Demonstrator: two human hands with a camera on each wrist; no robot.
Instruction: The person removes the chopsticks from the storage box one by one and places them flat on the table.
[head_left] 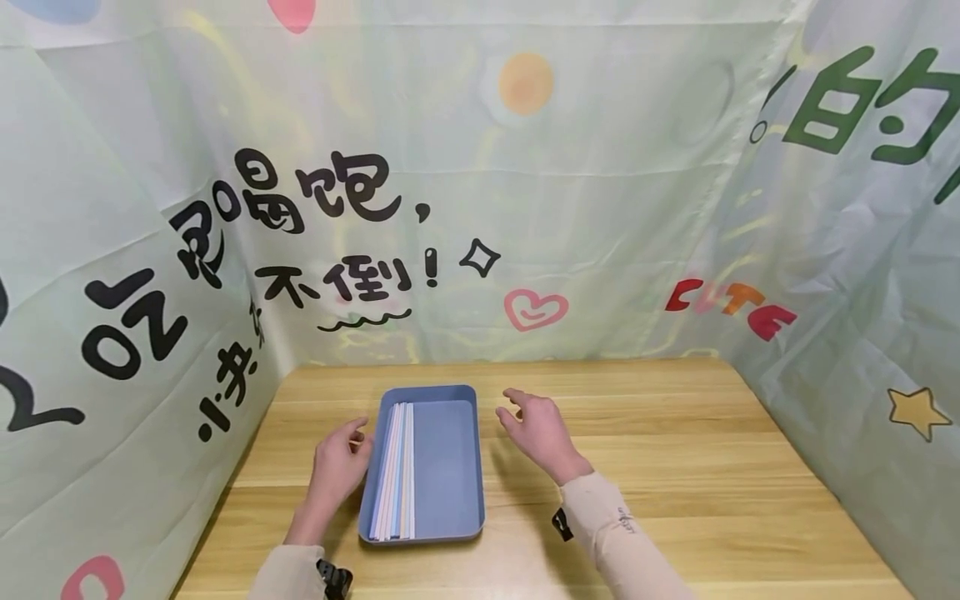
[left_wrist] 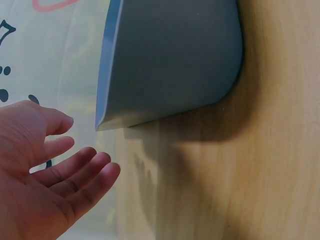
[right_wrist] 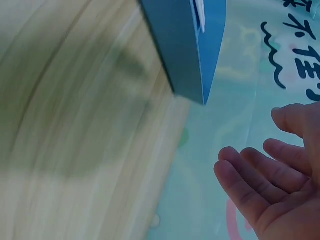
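A blue rectangular tray lies on the table with its long sides running away from me. Along its left side rests a bundle of long, thin pastel sticks, in pink, white, blue and cream; whether they are straws I cannot tell. Just left of the tray is my left hand, fingers loosely bent and holding nothing. To the right of the tray and apart from it hovers my right hand, also without anything in it. Both wrist views show a gap between the fingers and the tray's outer wall.
The wooden table extends to the right of the tray. Printed cloth walls enclose it at the back, left and right. Black wrist devices show at the sleeves.
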